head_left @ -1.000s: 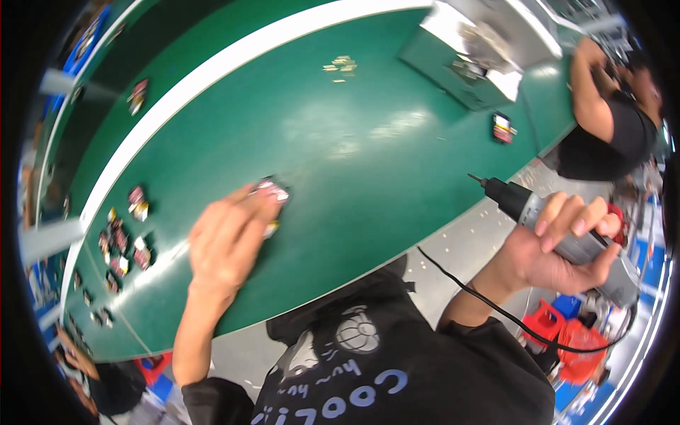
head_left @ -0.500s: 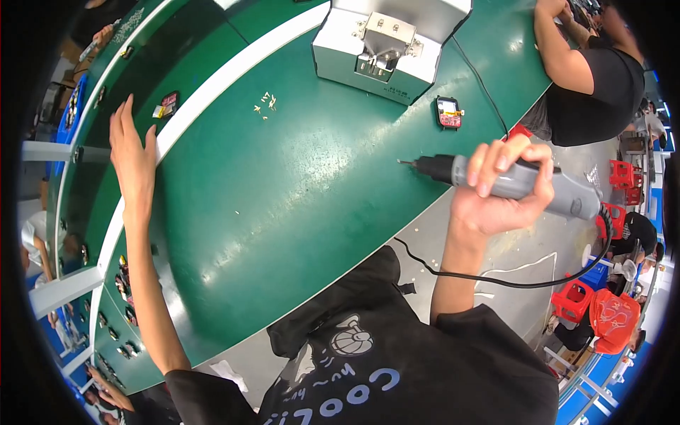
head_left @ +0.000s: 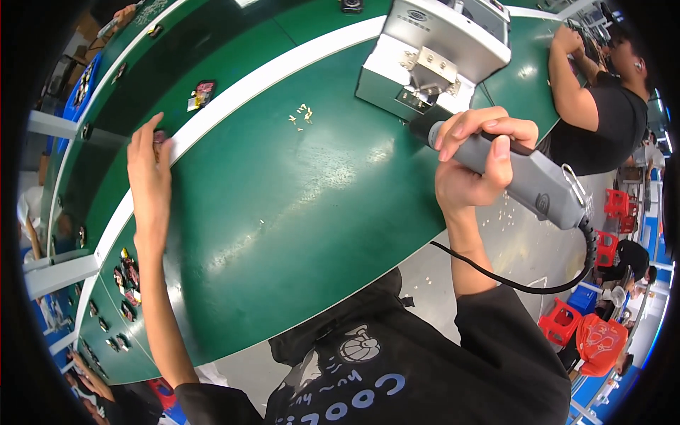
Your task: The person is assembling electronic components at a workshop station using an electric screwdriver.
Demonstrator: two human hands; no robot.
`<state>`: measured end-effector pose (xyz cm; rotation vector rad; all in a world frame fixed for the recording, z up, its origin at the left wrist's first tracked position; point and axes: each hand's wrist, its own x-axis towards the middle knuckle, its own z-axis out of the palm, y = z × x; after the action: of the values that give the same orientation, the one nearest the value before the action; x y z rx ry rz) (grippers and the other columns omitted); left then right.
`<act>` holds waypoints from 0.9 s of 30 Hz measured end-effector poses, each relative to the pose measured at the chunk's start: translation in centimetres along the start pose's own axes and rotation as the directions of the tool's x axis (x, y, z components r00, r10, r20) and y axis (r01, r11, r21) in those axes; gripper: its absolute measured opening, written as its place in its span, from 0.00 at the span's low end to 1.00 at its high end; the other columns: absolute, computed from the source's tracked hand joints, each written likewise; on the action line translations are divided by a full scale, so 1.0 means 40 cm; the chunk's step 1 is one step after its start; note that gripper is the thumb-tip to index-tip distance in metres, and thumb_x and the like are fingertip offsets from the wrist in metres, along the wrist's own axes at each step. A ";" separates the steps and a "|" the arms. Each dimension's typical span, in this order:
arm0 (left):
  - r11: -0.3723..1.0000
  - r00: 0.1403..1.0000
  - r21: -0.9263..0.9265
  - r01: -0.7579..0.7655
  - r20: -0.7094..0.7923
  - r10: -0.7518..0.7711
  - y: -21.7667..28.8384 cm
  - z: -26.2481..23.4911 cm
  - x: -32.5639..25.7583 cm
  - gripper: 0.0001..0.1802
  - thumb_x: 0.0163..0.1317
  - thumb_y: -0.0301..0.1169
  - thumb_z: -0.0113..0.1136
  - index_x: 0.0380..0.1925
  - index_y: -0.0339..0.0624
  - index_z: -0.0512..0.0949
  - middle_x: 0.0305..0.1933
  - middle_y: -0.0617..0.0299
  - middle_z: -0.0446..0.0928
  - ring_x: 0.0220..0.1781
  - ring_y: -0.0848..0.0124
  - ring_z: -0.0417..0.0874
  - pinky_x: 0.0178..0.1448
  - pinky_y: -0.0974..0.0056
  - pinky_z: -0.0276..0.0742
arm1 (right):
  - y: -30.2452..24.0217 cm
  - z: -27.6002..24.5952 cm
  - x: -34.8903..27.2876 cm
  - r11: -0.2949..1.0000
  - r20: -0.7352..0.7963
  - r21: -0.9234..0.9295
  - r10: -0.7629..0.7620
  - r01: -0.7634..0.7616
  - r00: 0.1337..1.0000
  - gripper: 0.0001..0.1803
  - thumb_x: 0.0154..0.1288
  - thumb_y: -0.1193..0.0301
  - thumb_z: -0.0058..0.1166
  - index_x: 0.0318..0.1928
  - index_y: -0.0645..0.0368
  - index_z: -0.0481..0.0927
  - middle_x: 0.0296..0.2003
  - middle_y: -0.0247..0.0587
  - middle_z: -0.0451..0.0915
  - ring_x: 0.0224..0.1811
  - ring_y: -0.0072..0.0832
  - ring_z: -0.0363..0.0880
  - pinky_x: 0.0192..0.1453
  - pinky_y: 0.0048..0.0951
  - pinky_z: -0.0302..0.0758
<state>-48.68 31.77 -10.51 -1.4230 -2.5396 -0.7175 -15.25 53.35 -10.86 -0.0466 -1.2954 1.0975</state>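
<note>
My right hand [head_left: 478, 152] is wrapped round a grey electric screwdriver [head_left: 535, 177] with a black nose. Its nose points at the lower front of a grey-white screw feeder [head_left: 397, 88] with a metal block on its face; the bit's tip cannot be made out. My left hand [head_left: 150, 180] reaches over the white rail [head_left: 273, 64], fingers stretched and thumb apart. Behind the gap between thumb and fingers shows a small dark device [head_left: 160, 136], blurred; contact with it is unclear. Farther along the rail lies another small black-and-red device [head_left: 203, 92] with a yellow-and-white tab.
Small pale pieces [head_left: 303, 113] are scattered on the green tabletop [head_left: 297, 212]. Several small devices [head_left: 126, 280] lie by the rail at left. A black cord [head_left: 510, 285] loops below the screwdriver. A co-worker [head_left: 598, 117] sits at far right; red stools [head_left: 562, 322] stand on the floor.
The view has shifted. My right hand has brought the screwdriver up to the feeder's front, covering the device that lay on the table there. A small device now shows beside my left thumb.
</note>
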 end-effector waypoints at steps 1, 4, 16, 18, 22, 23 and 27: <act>0.999 1.000 -0.051 -0.018 -0.010 0.017 0.051 -0.003 -0.026 0.22 0.71 0.21 0.58 0.64 0.38 0.73 0.60 0.46 0.75 0.58 0.51 0.78 0.65 0.53 0.74 | 0.006 -0.002 -0.005 1.000 0.013 0.006 -0.007 0.007 1.000 0.09 0.72 0.71 0.47 0.46 0.61 0.65 0.29 0.52 0.75 0.15 0.29 0.70 0.22 0.35 0.77; 0.991 0.999 -0.130 0.038 0.044 -0.032 0.130 -0.032 -0.125 0.20 0.67 0.18 0.61 0.58 0.36 0.72 0.57 0.47 0.73 0.58 0.49 0.78 0.64 0.53 0.74 | 0.003 0.000 -0.006 1.000 0.064 0.019 -0.018 0.017 0.998 0.10 0.73 0.70 0.48 0.46 0.61 0.65 0.30 0.53 0.75 0.16 0.30 0.70 0.22 0.35 0.76; 0.987 0.959 0.009 -0.161 0.237 0.154 0.232 -0.115 -0.361 0.23 0.56 0.26 0.72 0.53 0.36 0.80 0.55 0.51 0.78 0.61 0.51 0.81 0.60 0.50 0.79 | -0.138 -0.130 0.509 0.875 0.189 0.055 -0.482 0.481 0.855 0.45 0.66 0.31 0.29 0.26 0.64 0.77 0.19 0.44 0.73 0.14 0.32 0.68 0.24 0.31 0.72; 0.954 0.951 0.130 -0.271 0.192 0.244 0.266 -0.106 -0.337 0.19 0.60 0.29 0.70 0.52 0.37 0.81 0.55 0.54 0.79 0.63 0.54 0.79 0.64 0.50 0.75 | -0.097 -0.038 0.470 0.753 0.025 -0.433 -0.539 0.496 0.842 0.38 0.71 0.41 0.34 0.27 0.66 0.77 0.19 0.47 0.73 0.15 0.33 0.68 0.27 0.33 0.74; 0.901 0.916 0.183 -0.394 0.154 0.370 0.275 -0.074 -0.300 0.18 0.59 0.29 0.66 0.50 0.38 0.82 0.53 0.58 0.79 0.62 0.59 0.79 0.66 0.50 0.72 | -0.111 -0.051 0.495 0.987 0.039 -0.114 -0.112 0.116 0.993 0.25 0.70 0.58 0.42 0.31 0.72 0.78 0.25 0.55 0.78 0.17 0.34 0.68 0.28 0.37 0.69; 0.906 0.913 0.161 -0.393 0.188 0.362 0.266 -0.069 -0.290 0.18 0.57 0.28 0.65 0.49 0.39 0.82 0.52 0.59 0.79 0.60 0.61 0.79 0.66 0.50 0.72 | -0.118 -0.058 0.504 0.999 0.069 -0.045 -0.003 0.006 0.998 0.22 0.69 0.63 0.44 0.31 0.74 0.78 0.27 0.57 0.79 0.18 0.34 0.68 0.29 0.38 0.67; 0.859 0.861 0.122 -0.497 0.193 0.470 0.244 -0.051 -0.252 0.15 0.51 0.25 0.63 0.42 0.37 0.82 0.44 0.59 0.78 0.51 0.62 0.80 0.64 0.50 0.72 | -0.105 -0.019 0.458 0.995 0.103 0.006 -0.101 0.101 0.989 0.19 0.72 0.59 0.47 0.36 0.65 0.74 0.26 0.50 0.76 0.20 0.30 0.67 0.33 0.36 0.68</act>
<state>-35.31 27.37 -8.94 -2.0079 -2.1212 -0.3044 -14.37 63.72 4.82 0.0768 -1.3751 1.0246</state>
